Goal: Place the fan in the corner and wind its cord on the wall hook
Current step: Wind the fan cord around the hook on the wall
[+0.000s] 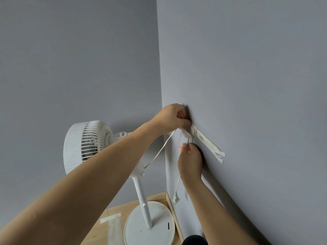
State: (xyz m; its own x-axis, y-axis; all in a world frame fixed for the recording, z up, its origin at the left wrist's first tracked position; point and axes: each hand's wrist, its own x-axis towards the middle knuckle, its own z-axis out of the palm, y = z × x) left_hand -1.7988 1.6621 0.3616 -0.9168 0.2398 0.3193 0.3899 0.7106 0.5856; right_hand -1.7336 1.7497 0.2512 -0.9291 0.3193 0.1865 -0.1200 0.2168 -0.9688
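Cord (160,150) at wall hook (190,130), both hands close.

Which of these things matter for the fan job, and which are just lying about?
In use: fan, standing in the corner; cord, wound at the wall hook; left hand; right hand.

Lying about: tape strip on the floor; white strip on the wall.

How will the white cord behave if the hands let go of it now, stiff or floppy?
Probably floppy: the cord sags in a curve from the fan up to the wall hook. Its free end with the plug hangs straight down, so it seems limp and light. The wound turns may loosen, since the left hand and the right hand both hold it.
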